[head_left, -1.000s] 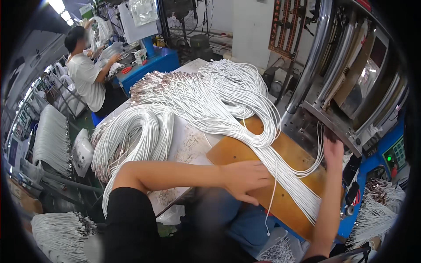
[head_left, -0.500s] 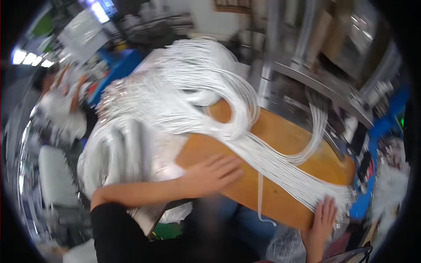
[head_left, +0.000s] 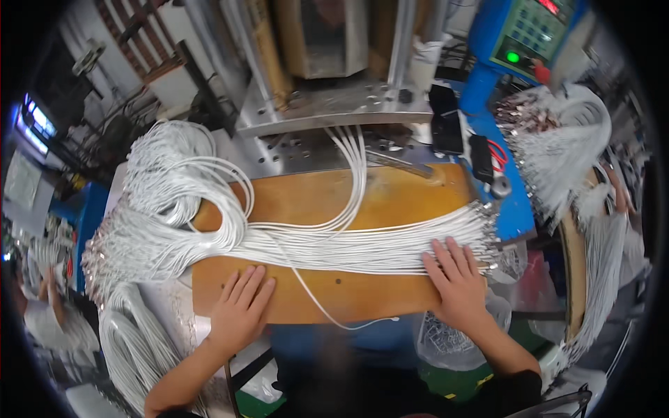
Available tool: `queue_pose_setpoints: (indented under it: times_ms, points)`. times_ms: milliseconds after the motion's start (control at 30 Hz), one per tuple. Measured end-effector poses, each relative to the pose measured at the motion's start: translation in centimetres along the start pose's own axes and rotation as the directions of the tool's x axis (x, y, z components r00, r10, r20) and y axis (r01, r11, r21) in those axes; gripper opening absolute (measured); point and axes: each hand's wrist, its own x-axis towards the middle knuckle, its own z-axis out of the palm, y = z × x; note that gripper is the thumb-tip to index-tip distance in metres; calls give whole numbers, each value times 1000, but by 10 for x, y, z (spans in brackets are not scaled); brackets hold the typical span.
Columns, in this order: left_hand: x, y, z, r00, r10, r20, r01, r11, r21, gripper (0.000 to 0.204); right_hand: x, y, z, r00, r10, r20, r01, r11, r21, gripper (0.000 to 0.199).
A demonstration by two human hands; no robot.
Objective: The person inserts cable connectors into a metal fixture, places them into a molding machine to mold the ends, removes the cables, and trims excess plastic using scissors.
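Observation:
A band of thin white cables [head_left: 362,247] lies side by side along a brown wooden board [head_left: 411,296], their metal-tipped ends gathered at the right. My right hand [head_left: 456,289] rests with fingers spread, fingertips on the cables close to those ends. My left hand [head_left: 240,306] lies flat on the board's left part, fingers stretched, just below the band and holding nothing. One single cable [head_left: 313,296] curves away from the band to the board's front edge. Several cables [head_left: 359,174] bend up from the band to the metal machine behind. Leftward, the band runs into a big coiled cable heap [head_left: 167,167].
A metal press [head_left: 334,118] stands behind the board. A blue control box [head_left: 526,42] with a green light is at the back right, above a blue ledge [head_left: 512,202]. More cable bundles [head_left: 568,132] hang at right. A person [head_left: 56,317] works at far left.
The view has turned to the right, bringing the press and control box into sight. My left hand has settled onto the board's left part; my right hand stays by the cable ends.

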Motion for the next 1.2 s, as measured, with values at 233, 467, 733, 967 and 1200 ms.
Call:
queue_pose_setpoints:
  times_ms: [233,467,733,967,1200]
  points:
    - [8,14,-26,998,-66,-19,60,970,-236,44,2,7,-23,1000,-26,16,23,991,133,82]
    - [98,50,-18,932,329,155,-297,934,-197,15,94,195,-25,854,324,-406,-191,923,335,34]
    - [125,196,-23,626,600,498,-250,759,-601,12,134,219,-8,903,412,-119,-429,875,-224,12]
    - [134,213,-13,801,586,124,95,80,-992,23,141,231,-23,873,439,-214,-485,828,-280,15]
    - [146,189,-21,863,445,241,363,-213,-907,22,114,233,-58,763,583,-279,-644,723,-249,14]
